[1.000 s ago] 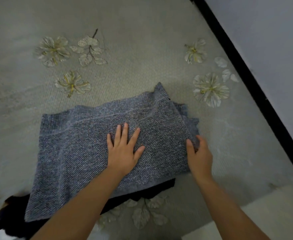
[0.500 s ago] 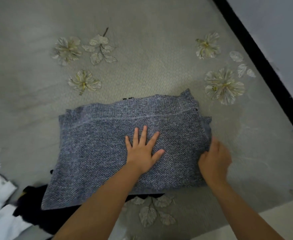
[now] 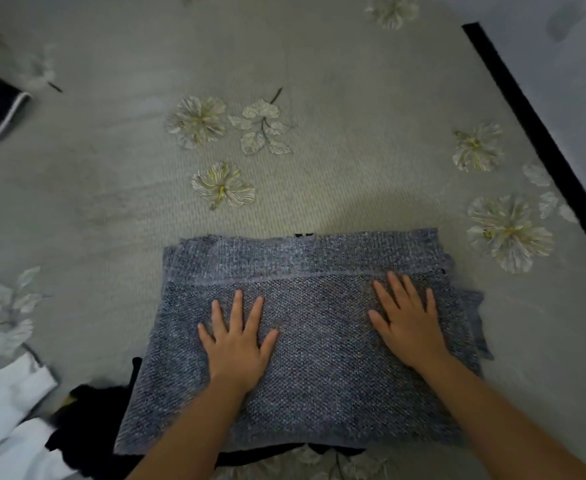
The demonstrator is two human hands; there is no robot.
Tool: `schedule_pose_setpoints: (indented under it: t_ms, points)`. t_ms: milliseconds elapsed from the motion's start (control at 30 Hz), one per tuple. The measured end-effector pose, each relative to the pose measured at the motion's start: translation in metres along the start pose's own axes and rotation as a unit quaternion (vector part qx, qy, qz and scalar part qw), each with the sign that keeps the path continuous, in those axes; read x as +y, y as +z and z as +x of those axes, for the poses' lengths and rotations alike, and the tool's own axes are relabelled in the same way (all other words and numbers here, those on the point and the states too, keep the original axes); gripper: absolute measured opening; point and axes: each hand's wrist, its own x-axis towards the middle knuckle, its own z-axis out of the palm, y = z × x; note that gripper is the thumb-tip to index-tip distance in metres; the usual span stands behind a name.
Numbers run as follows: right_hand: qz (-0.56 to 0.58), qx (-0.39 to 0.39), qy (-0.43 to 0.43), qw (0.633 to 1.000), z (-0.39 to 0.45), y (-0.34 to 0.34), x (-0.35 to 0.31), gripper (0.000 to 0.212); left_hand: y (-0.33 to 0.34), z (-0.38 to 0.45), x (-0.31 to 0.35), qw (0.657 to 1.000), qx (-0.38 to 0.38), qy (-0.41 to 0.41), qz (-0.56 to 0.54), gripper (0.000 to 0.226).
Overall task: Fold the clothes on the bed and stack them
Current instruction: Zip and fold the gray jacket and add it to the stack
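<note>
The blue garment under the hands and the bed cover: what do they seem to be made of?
Blue garment: seems a chunky knit, perhaps wool or acrylic; coarse speckled stitches, matte, with a ribbed band. Both hands lie flat on it.
Bed cover: looks like woven fabric with fine ribbing, faint sheen and raised, seemingly embroidered flowers.

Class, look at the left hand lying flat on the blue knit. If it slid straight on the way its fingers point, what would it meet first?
The left hand would probably first cross the seam ridge on the blue knit, then bare bedspread.
</note>
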Motion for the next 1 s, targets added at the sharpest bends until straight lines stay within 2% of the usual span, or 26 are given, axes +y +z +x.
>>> schedule_pose_setpoints:
  t_ms: [33, 67, 133, 167, 233, 333, 467, 567, 700, 767, 867, 1000]
  points:
    - [-0.008, -0.01, 0.0, 1.0, 0.0, -0.004, -0.002, 0.07, -0.003, 0.001, 0.0, 1.0, -0.004, 0.004, -0.001, 0.11]
    - [-0.007, -0.013, 0.001, 1.0, 0.001, -0.011, -0.005, 0.076, -0.008, 0.003, -0.001, 1.0, -0.002, 0.014, -0.003, 0.112]
    - [0.034, 0.036, -0.022, 0.999, 0.003, -0.032, -0.011, 0.108, -0.023, 0.009, -0.006, 0.998, 0.029, 0.056, -0.01, 0.113]
    - [0.062, 0.072, -0.05, 0.994, 0.007, -0.045, -0.014, 0.113, -0.033, 0.015, -0.009, 0.995, 0.053, 0.086, -0.018, 0.112]
    - [0.08, 0.12, -0.106, 0.984, 0.029, -0.065, -0.019, 0.107, -0.061, 0.035, -0.014, 0.983, 0.088, 0.157, -0.034, 0.104]
    - [0.065, 0.039, -0.114, 0.991, 0.073, -0.088, -0.024, 0.1, -0.099, 0.084, -0.019, 0.967, 0.096, 0.235, 0.009, 0.08]
    - [0.109, -0.081, -0.101, 0.986, 0.117, -0.085, -0.03, 0.098, -0.113, 0.13, -0.012, 0.965, 0.012, 0.262, 0.012, 0.085]
    - [0.099, -0.126, -0.1, 0.982, 0.129, -0.078, -0.027, 0.103, -0.102, 0.141, -0.011, 0.966, -0.046, 0.252, 0.035, 0.093]
    - [0.141, -0.191, -0.1, 0.966, 0.131, -0.081, -0.022, 0.103, -0.101, 0.14, -0.015, 0.962, -0.136, 0.236, -0.022, 0.097]
    - [0.143, -0.219, -0.106, 0.959, 0.127, -0.08, -0.023, 0.103, -0.104, 0.134, -0.015, 0.96, -0.136, 0.245, -0.022, 0.1]
    - [0.159, -0.228, -0.104, 0.955, 0.117, -0.079, -0.026, 0.104, -0.103, 0.117, -0.017, 0.96, -0.096, 0.263, -0.006, 0.131]
    - [0.197, -0.235, -0.109, 0.945, 0.094, -0.079, -0.03, 0.103, -0.097, 0.096, -0.022, 0.955, -0.062, 0.291, -0.016, 0.117]
